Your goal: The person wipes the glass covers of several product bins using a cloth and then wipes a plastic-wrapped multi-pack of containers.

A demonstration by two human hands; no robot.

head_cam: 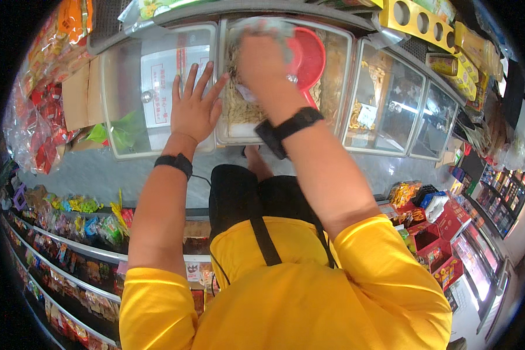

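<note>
My left hand (pixel 197 103) rests palm down with its fingers spread, over the right part of a clear lid (pixel 127 105) with a knob. Its fingertips come near the neighbouring lid (pixel 341 87). My right hand (pixel 262 59), blurred, presses a greyish cloth (pixel 284 37) on that second lid, towards its far edge. Beneath the lid show a red scoop (pixel 313 59) and a light brown dry food (pixel 245 109) that I cannot identify. The red scoop's handle points towards me, partly behind my right forearm. Both wrists wear black bands.
Two more clear-lidded bins (pixel 385 100) (pixel 435 118) continue to the right. Bagged goods (pixel 43 118) and a cardboard box (pixel 81 96) stand at the left. A yellow display tray with round holes (pixel 415 19) sits at the back right. Stocked shelves (pixel 78 249) are behind me.
</note>
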